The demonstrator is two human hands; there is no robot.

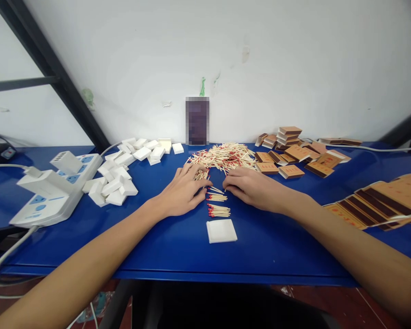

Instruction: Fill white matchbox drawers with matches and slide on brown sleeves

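Note:
My left hand (pixel 183 191) rests on the blue table with its fingers apart, thumb and index finger beside a few loose matches (pixel 215 189). Some matches lie under its fingertips at the edge of a large match pile (pixel 226 156). Across the gap, my right hand (pixel 258 187) has its fingers bent and pressed together at the other ends of those loose matches; what they hold, if anything, is hidden. Nearer me lie two small rows of red-headed matches, one row (pixel 217 197) behind the other row (pixel 219 210). Closest is a flat white matchbox tray (pixel 222 230).
White matchbox trays (pixel 114 183) are heaped at left, beside a power strip (pixel 63 192) with plugged-in chargers. Brown matchbox sleeves (pixel 296 153) stand at back right; flattened sleeves (pixel 380 201) lie at right. A pixelated dark rectangle (pixel 197 121) is at the wall.

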